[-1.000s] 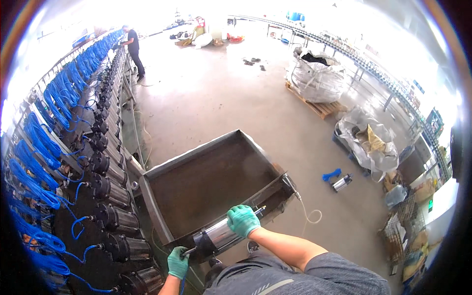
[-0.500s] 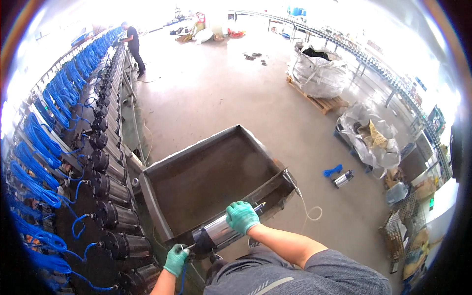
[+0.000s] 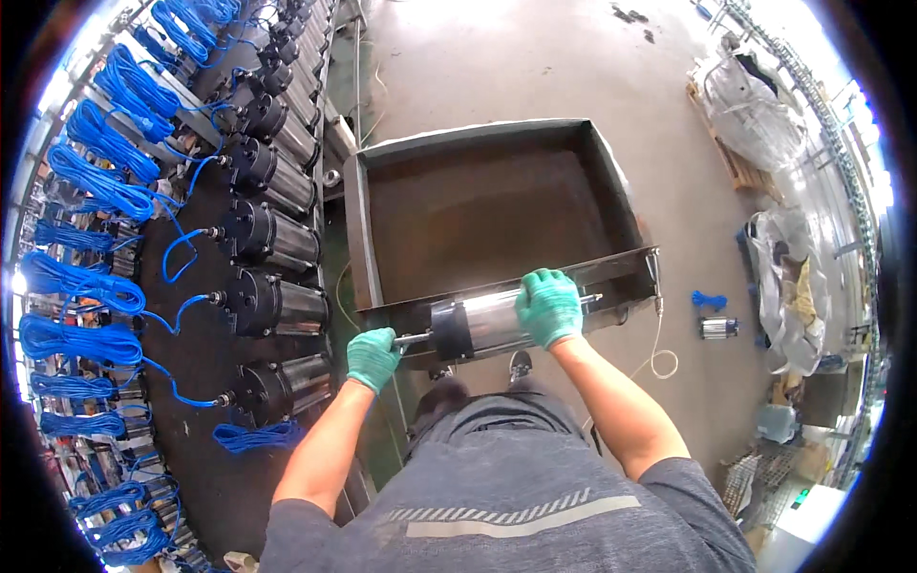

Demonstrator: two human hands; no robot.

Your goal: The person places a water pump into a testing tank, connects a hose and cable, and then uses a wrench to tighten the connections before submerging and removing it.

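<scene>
A submersible pump motor [image 3: 492, 318], with a shiny steel body and a black end cap, lies crosswise on the near ledge of the metal tank [image 3: 359, 224]. My right hand [image 3: 549, 307], in a green glove, is wrapped over the steel body toward its right end. A thin shaft shows to the right of that hand. On the left, my gloved left hand [image 3: 373, 358] is closed round a silver metal rod [image 3: 413, 339] that meets the black cap. Whether the rod is a tool or a fitting I cannot tell.
Left of me stands a long rack of similar pumps [image 3: 277, 303] with coiled blue cables [image 3: 81, 341]. A thin hose [image 3: 659, 334] hangs from the tank's right corner. Another pump [image 3: 718, 328] lies on the floor at right, near a white bulk bag [image 3: 788, 296].
My view has tilted down and swung left. The pump, tilted before, now lies nearly level across the ledge. Both hands keep their places at it; the silver rod now shows more plainly.
</scene>
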